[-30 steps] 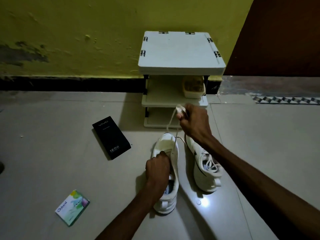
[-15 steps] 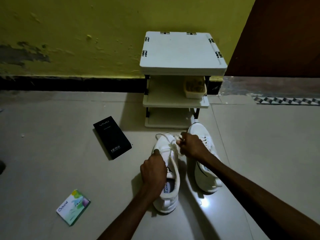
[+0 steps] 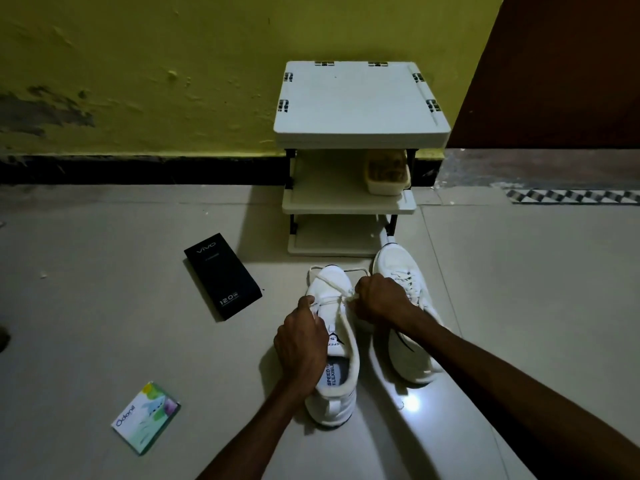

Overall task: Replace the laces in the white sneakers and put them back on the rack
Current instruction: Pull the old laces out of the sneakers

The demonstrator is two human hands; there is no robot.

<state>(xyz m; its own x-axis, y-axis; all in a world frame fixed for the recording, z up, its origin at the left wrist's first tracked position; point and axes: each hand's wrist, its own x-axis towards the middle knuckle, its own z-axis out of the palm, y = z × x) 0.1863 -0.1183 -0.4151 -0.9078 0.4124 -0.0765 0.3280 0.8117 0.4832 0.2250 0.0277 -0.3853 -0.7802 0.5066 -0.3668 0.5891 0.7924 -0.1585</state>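
On the floor (image 3: pixel 104 323) at the near left lies a small green and white packet (image 3: pixel 145 418) printed "Odonil". To its right stands the left sneaker (image 3: pixel 335 401), heel nearest and toe pointing at the rack. A printed insole shows in its open mouth.

The left grip (image 3: pixel 300 344) is curled over this sneaker's left edge, holding it. Its thumb reaches forward and touches the white lace (image 3: pixel 330 300) where it crosses the low eyelets. The right grip (image 3: pixel 381 296) sits just beyond and to the right, above the gap between the two shoes. Its fingers are pressed together, pinching the lace at the sneaker's right edge. From that pinch the lace runs left across the tongue to the left thumb, and a slack loop of it lies over the toe, just past both grips.

The right sneaker (image 3: pixel 412 362) stands beside the first, fully laced, partly under the right wrist. Its toe is next to the rack's bottom corner. Left of the shoes and well apart lies a black box (image 3: pixel 223 275) marked "vivo".

The white three-tier rack (image 3: pixel 360 98) stands farthest, against a yellow wall (image 3: pixel 156 64). A small beige container (image 3: pixel 388 176) sits on its middle shelf.
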